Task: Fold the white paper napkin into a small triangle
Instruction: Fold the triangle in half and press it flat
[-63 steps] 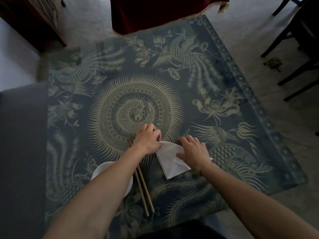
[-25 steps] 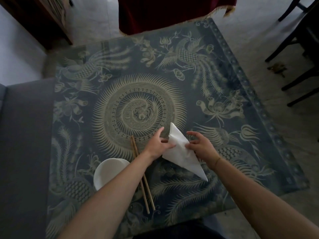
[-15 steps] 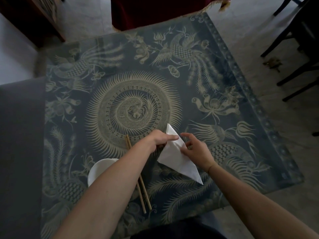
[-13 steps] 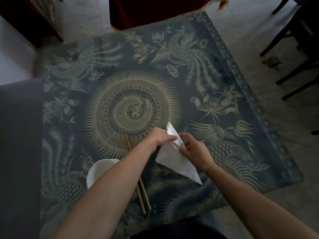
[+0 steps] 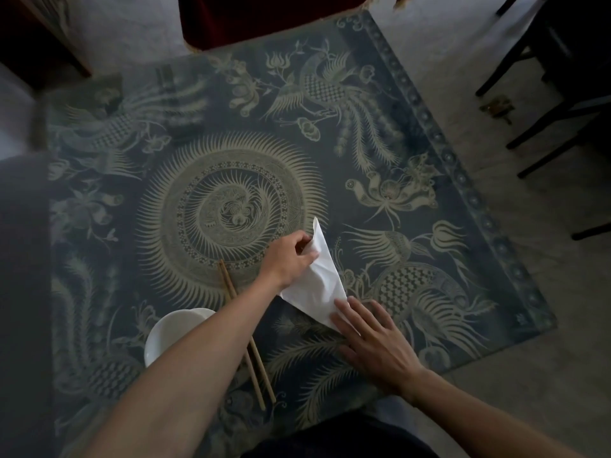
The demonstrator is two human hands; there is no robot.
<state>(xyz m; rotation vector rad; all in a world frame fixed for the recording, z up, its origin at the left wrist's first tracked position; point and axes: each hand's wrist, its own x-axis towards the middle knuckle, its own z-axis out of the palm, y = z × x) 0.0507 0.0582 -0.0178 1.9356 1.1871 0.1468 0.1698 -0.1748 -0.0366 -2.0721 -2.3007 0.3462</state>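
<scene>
I see the table (image 5: 380, 153) spread under both hands, covered in a dark blue cloth printed with pale birds, flowers and a round sunburst just beyond the left hand. A white bowl (image 5: 165, 332) sits at the near left, partly hidden by my left forearm, and a pair of chopsticks (image 5: 248, 342) lies between the bowl and the hands, running under that forearm. The napkin (image 5: 317, 279), folded into a long triangle, stretches between the two hands with its far tip lifted off the cloth. My left hand (image 5: 287, 259) is curled, pinching the napkin's left edge near the raised tip. My right hand (image 5: 373, 342) is open and flat, fingers (image 5: 350, 312) spread, pressing the napkin's near corner down onto the table.
</scene>
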